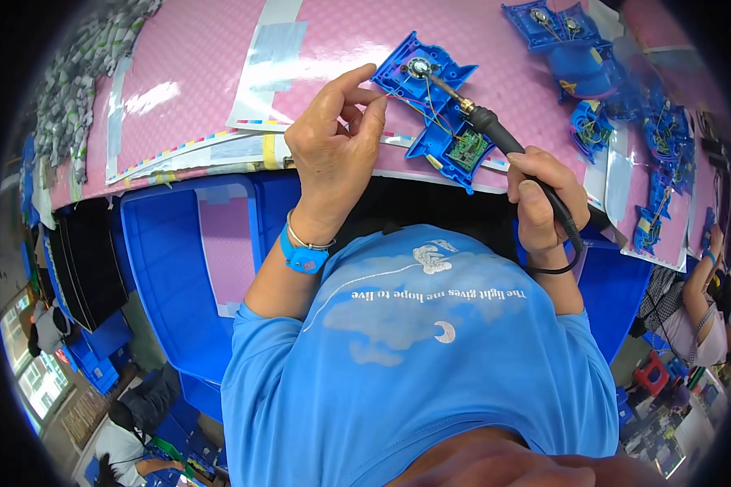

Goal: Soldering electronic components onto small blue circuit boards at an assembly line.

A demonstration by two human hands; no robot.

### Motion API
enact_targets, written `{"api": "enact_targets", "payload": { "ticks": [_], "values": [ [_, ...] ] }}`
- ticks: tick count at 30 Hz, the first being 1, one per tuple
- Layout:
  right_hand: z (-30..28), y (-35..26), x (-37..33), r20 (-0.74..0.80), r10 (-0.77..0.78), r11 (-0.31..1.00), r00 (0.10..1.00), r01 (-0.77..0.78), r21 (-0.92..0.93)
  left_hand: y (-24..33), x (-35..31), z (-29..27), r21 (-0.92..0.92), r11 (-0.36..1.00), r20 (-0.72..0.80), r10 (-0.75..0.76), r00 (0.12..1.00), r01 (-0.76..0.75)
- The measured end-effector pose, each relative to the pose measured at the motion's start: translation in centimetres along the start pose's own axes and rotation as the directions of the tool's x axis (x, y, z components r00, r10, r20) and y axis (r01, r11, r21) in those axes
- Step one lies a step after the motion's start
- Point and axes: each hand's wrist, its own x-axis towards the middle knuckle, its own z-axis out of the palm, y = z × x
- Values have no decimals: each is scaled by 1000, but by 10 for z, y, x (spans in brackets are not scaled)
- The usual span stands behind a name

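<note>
left hand point(333, 138) up over near edge of pink work surface point(479, 40), fingers curled narrow, thumb and forefinger pinched on a thin wire point(388, 96) (solder or lead, too fine to tell) leading rt toward the housing. blue wrist strap point(303, 258) w/ thin metal bangle on left wrist.

right hand point(546, 199) closed in a fist grip round black handle of soldering iron point(495, 134), black cord looping under the wrist. iron angled up-left, tip on round silver part point(419, 67) at far end of blue plastic housing point(430, 105).

housing lies open, inside up, on pink surface centre-right, between the two hands, just rt of left fingertips. small green circuit board point(468, 148) at its near-right end, thin yellow and red wires running from board toward silver part.

more blue housings point(556, 23) w/ wiring at far right, others in a row down the right edge point(666, 154), well apart from the one in hand. pale sheets w/ grey tape point(272, 61) on surface to left of the hand. heap of grey-white small parts point(89, 73) far left. blue bin point(170, 276) under table edge near-left, black trays point(81, 268) beside it. blue t-shirt point(414, 357) fills near centre. another person's arm point(702, 284) at right rim, someone else low left point(130, 422).
</note>
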Motion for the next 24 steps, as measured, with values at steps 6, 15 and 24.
{"api": "enact_targets", "payload": {
  "ticks": [6, 15, 24],
  "values": [
    [2, 6, 3, 8, -32, 999, 999, 33, -22, 1, 0, 1, -12, 1000, 17, 24, 1000, -24],
    [3, 7, 4, 30, -13, 999, 999, 14, -35, -4, 1, 2, -15, 1000, 17, 9, 1000, -9],
    [0, 8, 1, 3, -8, 1000, 1000, 8, -2, -3, 1, 1, -41, 999, 16, 16, 1000, -15]
  ]
}}
